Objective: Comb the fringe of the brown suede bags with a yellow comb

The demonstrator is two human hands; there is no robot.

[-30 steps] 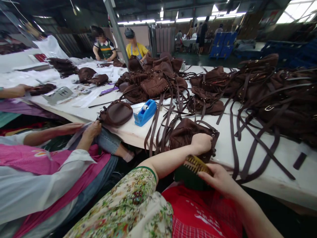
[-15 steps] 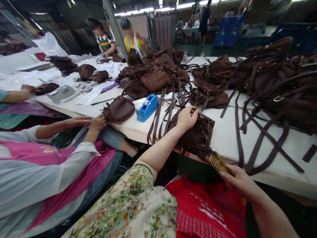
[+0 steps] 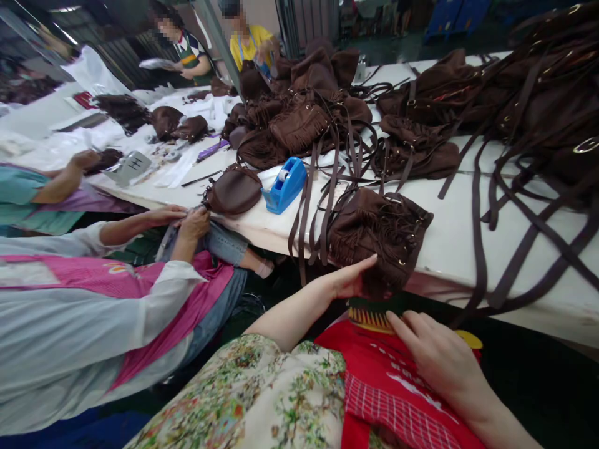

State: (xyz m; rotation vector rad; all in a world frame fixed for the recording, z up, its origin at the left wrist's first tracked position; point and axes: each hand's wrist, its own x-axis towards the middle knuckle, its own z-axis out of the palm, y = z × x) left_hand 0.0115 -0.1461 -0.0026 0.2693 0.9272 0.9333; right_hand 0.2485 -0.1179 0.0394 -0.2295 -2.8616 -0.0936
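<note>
A dark brown fringed bag point(image 3: 381, 234) lies at the table's front edge, its near end tipping over the edge. My left hand point(image 3: 352, 279) grips that near end, thumb on top and the other fingers out of sight beneath it. Below the edge, over a red apron point(image 3: 397, 380), my right hand point(image 3: 433, 349) is wrapped round a yellow-handled comb point(image 3: 369, 319). The comb's dark teeth point up, just under the bag and apart from it.
A blue tape dispenser point(image 3: 286, 186) and a smooth brown round pouch point(image 3: 234, 190) stand to the left. More brown bags point(image 3: 299, 121) pile up behind, with long straps point(image 3: 519, 268) trailing at right. A co-worker's hands point(image 3: 191, 224) are close on the left.
My left hand has come down from the bag's top to its near end. My right hand has drawn the comb down and left, off the fringe. The view has tilted down.
</note>
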